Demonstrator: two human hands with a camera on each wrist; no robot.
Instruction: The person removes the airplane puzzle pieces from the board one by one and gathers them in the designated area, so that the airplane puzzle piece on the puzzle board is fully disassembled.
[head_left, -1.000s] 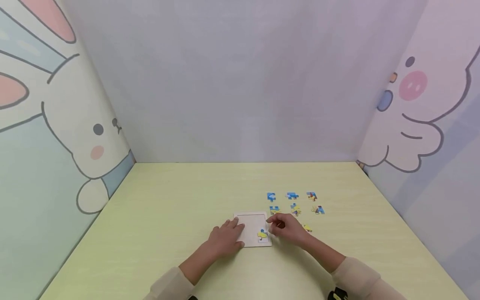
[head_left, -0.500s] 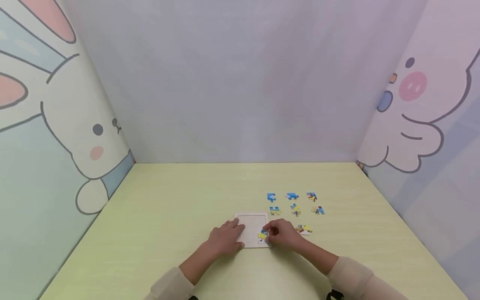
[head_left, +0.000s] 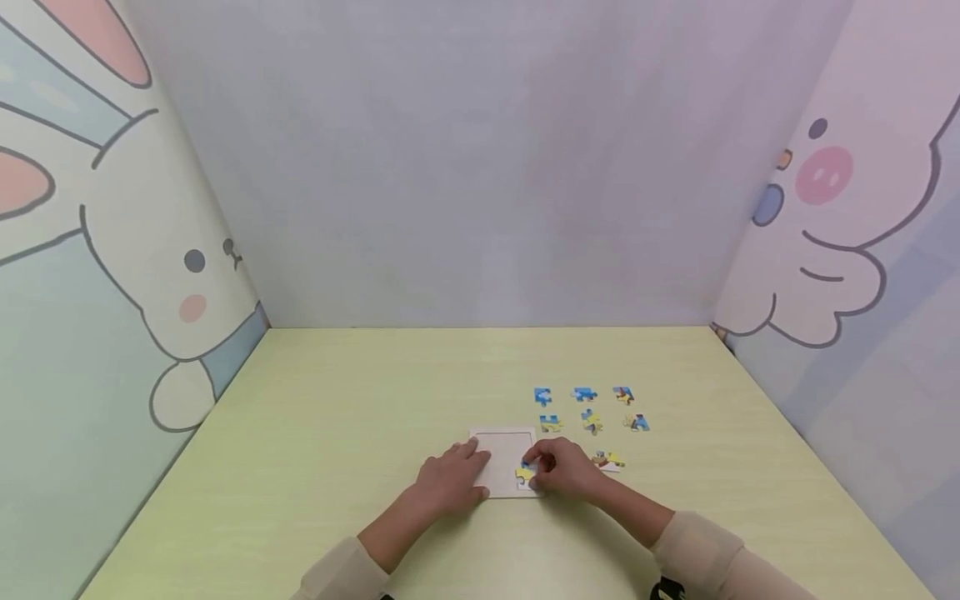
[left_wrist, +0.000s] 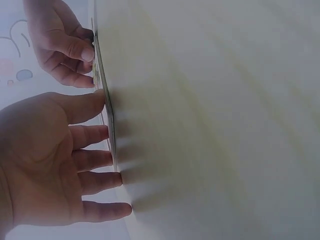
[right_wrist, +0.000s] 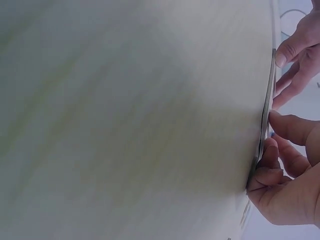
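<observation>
A shallow white puzzle tray lies flat on the table. My left hand rests on its left side with the fingers spread and straight; in the left wrist view, the left hand's fingertips touch the tray's edge. In the tray's lower right corner lies a yellow, blue and white jigsaw piece. My right hand pinches this piece between thumb and index finger, partly covering it. The right wrist view shows the right hand with its other fingers curled at the tray's edge; the piece is mostly hidden there.
Several loose jigsaw pieces lie right of the tray, among them a blue piece, a red and blue one and a yellow and brown one near the right wrist. A grey wall stands behind the table.
My right hand has moved left and down from the tray's right edge onto the corner piece, uncovering a brown and yellow piece beside the wrist. My left hand has stayed in place.
</observation>
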